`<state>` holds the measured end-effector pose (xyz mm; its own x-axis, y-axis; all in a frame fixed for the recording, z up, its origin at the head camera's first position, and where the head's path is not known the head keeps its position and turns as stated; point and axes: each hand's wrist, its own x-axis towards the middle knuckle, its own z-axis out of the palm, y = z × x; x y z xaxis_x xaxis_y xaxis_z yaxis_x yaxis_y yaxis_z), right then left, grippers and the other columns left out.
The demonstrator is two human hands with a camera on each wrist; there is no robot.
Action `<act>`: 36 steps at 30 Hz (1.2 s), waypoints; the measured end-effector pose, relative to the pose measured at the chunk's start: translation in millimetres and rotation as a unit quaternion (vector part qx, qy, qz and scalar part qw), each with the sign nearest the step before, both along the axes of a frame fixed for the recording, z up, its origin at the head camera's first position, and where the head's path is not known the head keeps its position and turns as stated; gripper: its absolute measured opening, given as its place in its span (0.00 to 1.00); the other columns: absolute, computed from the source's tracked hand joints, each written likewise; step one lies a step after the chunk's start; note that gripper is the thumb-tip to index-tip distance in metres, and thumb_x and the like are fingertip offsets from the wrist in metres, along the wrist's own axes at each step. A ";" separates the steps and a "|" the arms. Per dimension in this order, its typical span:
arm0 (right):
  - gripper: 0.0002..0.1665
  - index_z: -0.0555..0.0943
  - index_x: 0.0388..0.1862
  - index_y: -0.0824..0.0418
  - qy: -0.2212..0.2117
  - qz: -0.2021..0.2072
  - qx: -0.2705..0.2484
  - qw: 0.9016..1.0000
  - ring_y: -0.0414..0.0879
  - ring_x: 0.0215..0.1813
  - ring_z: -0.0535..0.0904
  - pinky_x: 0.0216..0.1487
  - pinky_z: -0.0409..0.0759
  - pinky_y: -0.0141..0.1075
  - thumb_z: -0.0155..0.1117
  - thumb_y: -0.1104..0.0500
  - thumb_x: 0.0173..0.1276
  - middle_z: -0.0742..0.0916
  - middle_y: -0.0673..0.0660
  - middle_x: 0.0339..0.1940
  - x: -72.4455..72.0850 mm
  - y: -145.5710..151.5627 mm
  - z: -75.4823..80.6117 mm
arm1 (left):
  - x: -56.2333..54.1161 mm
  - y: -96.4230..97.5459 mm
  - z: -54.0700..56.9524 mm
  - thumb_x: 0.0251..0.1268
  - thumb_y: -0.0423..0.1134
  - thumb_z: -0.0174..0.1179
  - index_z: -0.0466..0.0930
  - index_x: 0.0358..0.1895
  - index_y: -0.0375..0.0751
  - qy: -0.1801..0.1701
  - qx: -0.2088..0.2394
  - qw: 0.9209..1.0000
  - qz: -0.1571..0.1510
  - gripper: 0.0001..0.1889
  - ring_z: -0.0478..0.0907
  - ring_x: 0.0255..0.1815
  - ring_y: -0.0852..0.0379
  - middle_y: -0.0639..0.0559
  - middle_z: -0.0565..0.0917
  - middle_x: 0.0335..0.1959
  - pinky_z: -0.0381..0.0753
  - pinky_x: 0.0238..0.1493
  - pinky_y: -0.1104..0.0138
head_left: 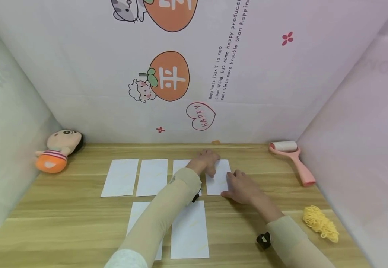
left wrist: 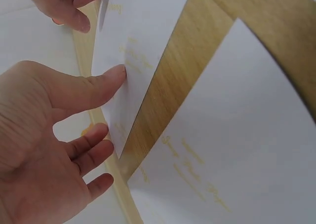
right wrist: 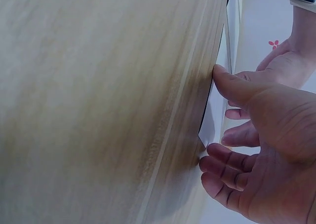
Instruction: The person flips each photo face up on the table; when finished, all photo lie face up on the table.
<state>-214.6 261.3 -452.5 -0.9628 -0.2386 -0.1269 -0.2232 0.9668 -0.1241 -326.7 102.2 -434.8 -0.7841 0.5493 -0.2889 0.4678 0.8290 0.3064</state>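
A white sheet of paper (head_left: 219, 184) with faint yellow print lies at the right end of the back row. My left hand (head_left: 207, 160) touches its upper left part. In the left wrist view that hand's thumb rests on the sheet (left wrist: 148, 36), its other fingers loosely spread near the edge. At the right side of the same sheet is my right hand (head_left: 244, 187). Its thumb touches the sheet's border (right wrist: 211, 118) in the right wrist view, and its fingers bend slightly beside the corner. The neighbouring sheet (head_left: 180, 163) is partly hidden by my left forearm.
Two more sheets (head_left: 120, 178) (head_left: 152, 178) lie left in the back row, two others (head_left: 190, 230) (head_left: 138, 210) in front. A doll (head_left: 54, 158) lies at the left wall. A pink lint roller (head_left: 301, 165) and yellow yarn (head_left: 320, 223) are on the right.
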 end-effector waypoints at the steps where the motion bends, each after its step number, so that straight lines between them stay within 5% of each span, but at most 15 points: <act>1: 0.48 0.72 0.71 0.72 -0.002 -0.003 -0.001 1.000 0.61 0.55 0.82 0.56 0.84 0.55 0.73 0.40 0.66 0.81 0.73 0.58 0.2 -0.1 0.1 | 0.3 1.0 0.1 0.63 0.38 0.71 0.69 0.77 0.52 0.000 -0.002 1.000 0.001 0.38 0.57 0.83 0.40 0.41 0.65 0.80 0.55 0.85 0.43; 8: 0.49 0.76 0.63 0.76 -0.008 -0.037 -0.006 0.999 0.58 0.47 0.81 0.51 0.84 0.52 0.75 0.37 0.63 0.82 0.72 0.52 3.1 -1.0 0.5 | 3.0 4.5 1.5 0.65 0.41 0.70 0.74 0.70 0.44 0.007 -0.041 0.999 0.016 0.30 0.62 0.80 0.40 0.37 0.64 0.78 0.65 0.82 0.48; 15: 0.46 0.79 0.57 0.76 -0.007 -0.052 0.000 0.999 0.59 0.48 0.81 0.49 0.84 0.52 0.73 0.35 0.63 0.81 0.73 0.53 6.3 0.8 0.9 | 4.7 5.7 4.0 0.63 0.41 0.72 0.75 0.68 0.42 0.009 -0.029 0.999 0.025 0.30 0.62 0.79 0.39 0.36 0.63 0.77 0.67 0.80 0.49; 21: 0.47 0.77 0.65 0.73 -0.016 -0.062 -0.018 0.998 0.62 0.54 0.81 0.52 0.84 0.54 0.73 0.36 0.65 0.80 0.74 0.56 9.3 3.0 -1.0 | 9.4 10.3 3.4 0.65 0.38 0.68 0.62 0.76 0.39 0.041 -0.050 0.998 0.021 0.37 0.62 0.79 0.42 0.38 0.65 0.74 0.62 0.83 0.53; 26: 0.44 0.76 0.67 0.70 -0.006 -0.058 -0.040 0.997 0.61 0.53 0.79 0.53 0.83 0.54 0.74 0.40 0.65 0.80 0.71 0.54 10.0 7.5 -3.2 | 9.8 13.8 0.6 0.70 0.40 0.63 0.56 0.80 0.37 0.059 -0.047 0.996 0.046 0.39 0.63 0.78 0.44 0.38 0.64 0.75 0.66 0.81 0.56; 36: 0.36 0.68 0.67 0.73 0.026 -0.032 -0.169 0.985 0.58 0.54 0.83 0.54 0.84 0.51 0.72 0.59 0.68 0.83 0.72 0.59 11.3 16.0 -7.1 | 1.4 22.7 -4.8 0.67 0.44 0.66 0.59 0.78 0.37 0.039 0.004 0.997 0.073 0.40 0.64 0.80 0.41 0.35 0.65 0.77 0.71 0.79 0.54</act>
